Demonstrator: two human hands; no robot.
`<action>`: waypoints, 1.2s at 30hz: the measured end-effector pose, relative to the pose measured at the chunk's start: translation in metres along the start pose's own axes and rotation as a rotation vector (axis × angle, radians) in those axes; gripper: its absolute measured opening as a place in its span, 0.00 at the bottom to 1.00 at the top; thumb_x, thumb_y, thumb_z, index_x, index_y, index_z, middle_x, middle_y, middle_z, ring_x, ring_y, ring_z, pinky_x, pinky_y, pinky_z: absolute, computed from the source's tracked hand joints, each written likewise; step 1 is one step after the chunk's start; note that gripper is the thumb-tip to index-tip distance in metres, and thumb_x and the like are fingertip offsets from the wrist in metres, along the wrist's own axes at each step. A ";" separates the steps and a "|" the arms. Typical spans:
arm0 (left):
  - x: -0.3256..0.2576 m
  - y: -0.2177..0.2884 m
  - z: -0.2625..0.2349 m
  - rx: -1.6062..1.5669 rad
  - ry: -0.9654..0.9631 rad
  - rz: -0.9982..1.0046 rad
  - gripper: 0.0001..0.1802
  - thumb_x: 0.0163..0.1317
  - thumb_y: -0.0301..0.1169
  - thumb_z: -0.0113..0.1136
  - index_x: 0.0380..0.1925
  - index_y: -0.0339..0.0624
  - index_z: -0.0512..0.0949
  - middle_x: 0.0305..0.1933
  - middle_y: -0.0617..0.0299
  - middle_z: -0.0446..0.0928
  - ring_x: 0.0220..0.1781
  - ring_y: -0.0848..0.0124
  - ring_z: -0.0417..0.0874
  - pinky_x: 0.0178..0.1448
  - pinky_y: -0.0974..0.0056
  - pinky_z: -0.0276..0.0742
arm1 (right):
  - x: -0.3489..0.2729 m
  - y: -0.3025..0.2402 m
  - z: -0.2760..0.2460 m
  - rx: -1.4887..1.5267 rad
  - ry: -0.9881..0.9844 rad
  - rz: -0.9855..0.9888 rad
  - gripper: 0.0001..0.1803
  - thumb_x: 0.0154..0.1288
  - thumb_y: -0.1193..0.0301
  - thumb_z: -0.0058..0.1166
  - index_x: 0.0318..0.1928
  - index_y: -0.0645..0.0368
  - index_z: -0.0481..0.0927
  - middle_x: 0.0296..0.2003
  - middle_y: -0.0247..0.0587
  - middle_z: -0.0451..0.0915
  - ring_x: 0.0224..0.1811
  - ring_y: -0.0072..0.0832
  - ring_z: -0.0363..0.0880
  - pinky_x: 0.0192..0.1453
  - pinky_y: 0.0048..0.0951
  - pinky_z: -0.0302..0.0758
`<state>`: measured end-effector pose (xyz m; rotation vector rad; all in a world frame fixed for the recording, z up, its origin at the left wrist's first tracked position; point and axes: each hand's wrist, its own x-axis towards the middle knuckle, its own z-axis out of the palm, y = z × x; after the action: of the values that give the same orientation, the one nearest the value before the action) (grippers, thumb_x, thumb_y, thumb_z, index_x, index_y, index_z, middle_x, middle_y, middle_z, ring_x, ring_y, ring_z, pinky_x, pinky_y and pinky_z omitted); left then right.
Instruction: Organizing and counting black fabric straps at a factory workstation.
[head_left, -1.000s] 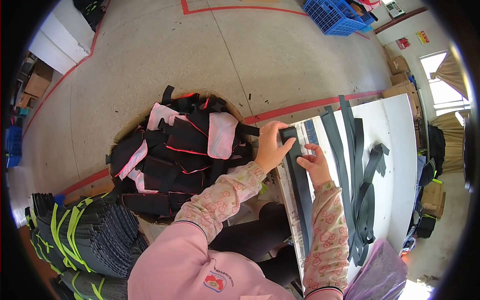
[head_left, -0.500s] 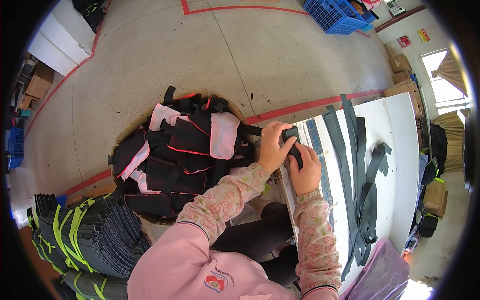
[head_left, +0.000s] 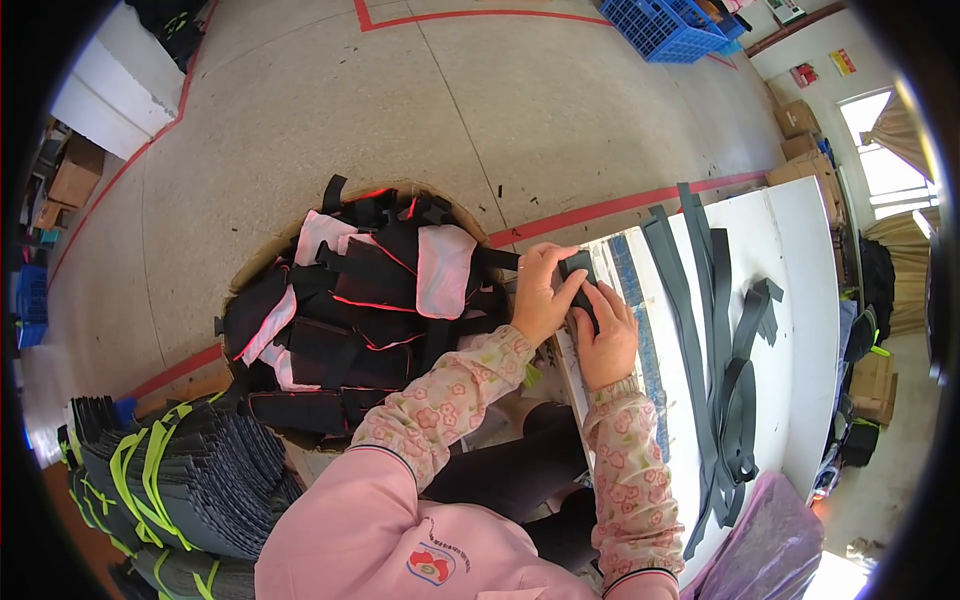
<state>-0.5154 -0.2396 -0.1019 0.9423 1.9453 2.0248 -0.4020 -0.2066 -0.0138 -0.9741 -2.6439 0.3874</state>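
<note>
At the left edge of the white table, both hands work on a black webbing strap. My left hand is closed on its far end, thumb and fingers pinching it. Beside it, my right hand grips the near part, with the fingertips close to the left thumb. A black length of strap runs from my left hand toward a round cardboard container heaped with black pieces that have pink and red trim. Whether a buckle sits under the fingers is hidden.
Long dark grey straps lie along the table, with a looped bundle among them. Stacked dark pieces tied with yellow-green bands stand at the lower left. A purple plastic bag sits near right; a blue crate stands far off.
Both hands stay at the table edge with the strap. The right fingers have shifted slightly up over it, covering more of its near part. The whole view has moved a little.
</note>
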 end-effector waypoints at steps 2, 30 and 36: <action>-0.002 -0.001 -0.003 0.015 -0.001 0.018 0.19 0.59 0.32 0.69 0.51 0.45 0.80 0.50 0.55 0.73 0.54 0.54 0.72 0.60 0.54 0.67 | -0.004 -0.001 0.001 0.009 0.003 -0.008 0.23 0.63 0.72 0.63 0.60 0.53 0.81 0.58 0.49 0.80 0.58 0.48 0.78 0.63 0.43 0.73; 0.005 0.011 -0.011 0.301 -0.651 0.629 0.09 0.71 0.33 0.58 0.46 0.41 0.77 0.58 0.52 0.78 0.61 0.52 0.76 0.77 0.45 0.59 | -0.416 0.086 -0.119 -0.331 0.141 0.539 0.27 0.60 0.64 0.65 0.62 0.41 0.81 0.59 0.40 0.79 0.58 0.40 0.76 0.64 0.44 0.69; 0.015 0.031 -0.019 0.366 -0.683 0.561 0.11 0.67 0.35 0.64 0.43 0.41 0.78 0.57 0.52 0.78 0.61 0.51 0.75 0.68 0.50 0.67 | -0.430 0.089 -0.110 -0.210 0.327 0.522 0.25 0.60 0.66 0.65 0.60 0.43 0.83 0.57 0.39 0.79 0.58 0.41 0.75 0.64 0.45 0.68</action>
<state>-0.5285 -0.2517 -0.0669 2.1178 1.7777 1.2427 0.0026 -0.4101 -0.0217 -1.6433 -2.1434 0.0455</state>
